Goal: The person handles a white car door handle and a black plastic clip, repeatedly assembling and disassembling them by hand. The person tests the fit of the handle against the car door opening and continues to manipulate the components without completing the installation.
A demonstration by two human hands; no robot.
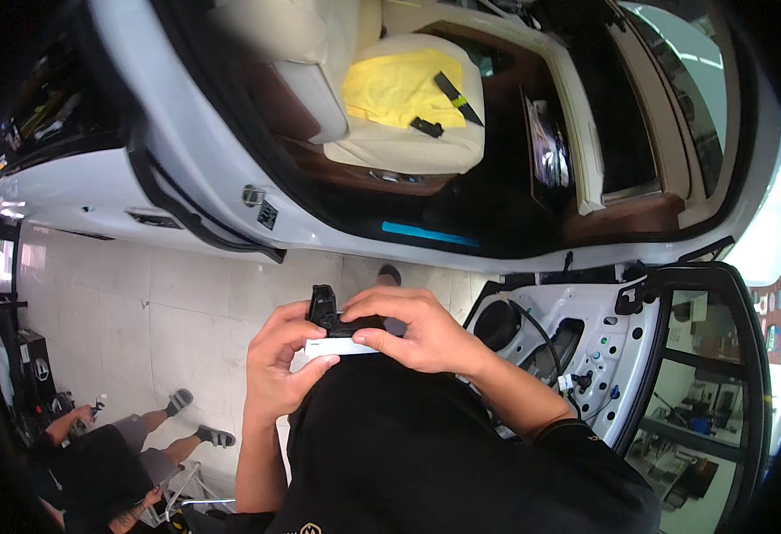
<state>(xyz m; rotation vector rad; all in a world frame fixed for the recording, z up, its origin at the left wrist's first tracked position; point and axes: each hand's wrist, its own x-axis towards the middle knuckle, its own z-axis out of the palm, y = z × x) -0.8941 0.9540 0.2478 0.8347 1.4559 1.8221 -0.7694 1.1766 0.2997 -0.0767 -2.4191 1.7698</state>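
In front of my waist I hold a black moulded plastic part with a glossy white strip [341, 346] along its near edge; it looks like a car door handle, though I cannot be sure. My left hand [282, 360] is closed round its left end, thumb under the white strip. From the other side my right hand [417, 331] grips it, thumb on the strip's right end and fingers on the black body [322, 307]. Those fingers hide much of the right part. Beyond my hands, a cream car seat [382, 153] carries a yellow cloth [390, 89], a dark flat tool [453, 93] and a small black part [426, 127].
The white car's sill [346, 247] runs across ahead of me. At right stands an open door [551, 343] without its trim, inner panel and cables exposed. Another person [97, 472] is at lower left, beside a metal frame [190, 489]. Pale tiles [177, 329] cover the floor.
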